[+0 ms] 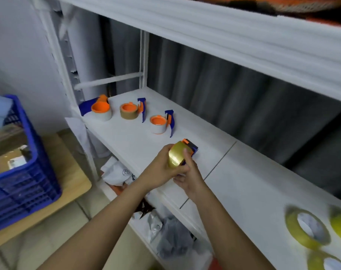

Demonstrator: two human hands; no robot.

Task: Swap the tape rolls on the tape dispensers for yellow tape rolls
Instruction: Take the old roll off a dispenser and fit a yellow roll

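While the left hand point(163, 162) grips the yellow roll point(176, 155), the right hand point(187, 172) steadies the dispenser point(192, 148) for seating, spare rolls point(306, 227) at four o'clock.

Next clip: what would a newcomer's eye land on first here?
Both hands meet mid-shelf: the left hand and right hand grip a blue-and-orange dispenser carrying a shiny gold tape roll. Behind them three more dispensers stand in a row, and loose yellow tape rolls lie at the shelf's near right end.
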